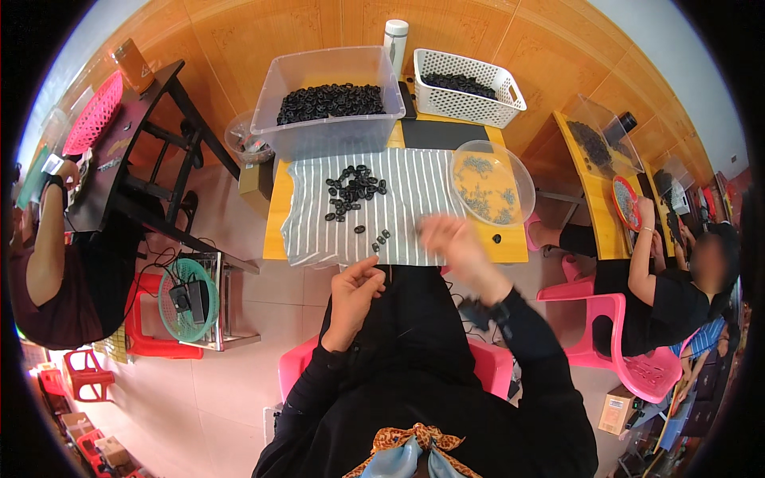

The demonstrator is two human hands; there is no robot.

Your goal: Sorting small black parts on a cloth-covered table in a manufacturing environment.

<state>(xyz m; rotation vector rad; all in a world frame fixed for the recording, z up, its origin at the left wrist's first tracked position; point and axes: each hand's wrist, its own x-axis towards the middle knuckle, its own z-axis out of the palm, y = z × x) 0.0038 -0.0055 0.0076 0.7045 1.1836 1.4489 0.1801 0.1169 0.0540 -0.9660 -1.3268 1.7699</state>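
My left hand point(355, 298) is at the table's near edge, its thumb and fingers pressed together; whatever they may hold is too small to make out. Just beyond its fingertips lie a few small black oval pieces point(382, 237) on a grey-and-white striped cloth point(418, 179). A loose heap of similar black pieces point(358, 185) sits farther back on the cloth. Over the cloth's near right part, my right hand point(456, 243) is blurred by motion, so its fingers cannot be read. Right of it, a clear round tray point(527, 179) holds small silvery parts point(482, 201).
A clear plastic bin point(335, 142) of black pieces and a white perforated basket point(470, 106) stand at the back, with a white bottle point(395, 40) between them. One black piece point(496, 238) lies near the right edge. Other people sit at tables point(606, 207) on both sides.
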